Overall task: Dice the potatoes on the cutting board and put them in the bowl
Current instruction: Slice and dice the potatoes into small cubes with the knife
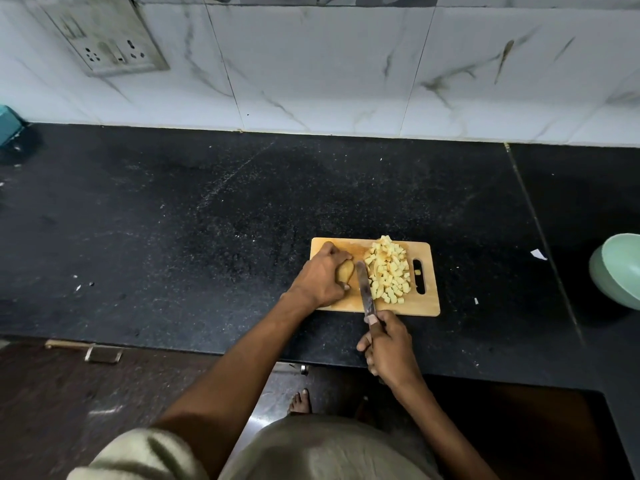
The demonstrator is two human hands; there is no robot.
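Observation:
A small wooden cutting board [427, 303] lies on the black counter. On its left half my left hand [320, 277] grips a brown potato [345, 273], fingers curled over it. A heap of pale yellow potato dice [388, 270] covers the board's right half, and one cube sits in the handle slot. My right hand [389, 344] holds a knife [364, 289] by its handle at the board's near edge; the blade lies between the potato and the dice, tip pointing away from me. A light green bowl [620, 271] stands at the right edge, partly cut off.
The black stone counter [173, 220] reaches to a white marble-tiled wall with a socket plate [110, 46]. A teal object [8, 124] sits at the far left edge. Small white scraps [538, 253] lie between board and bowl. Drawer handles and a bare foot show below.

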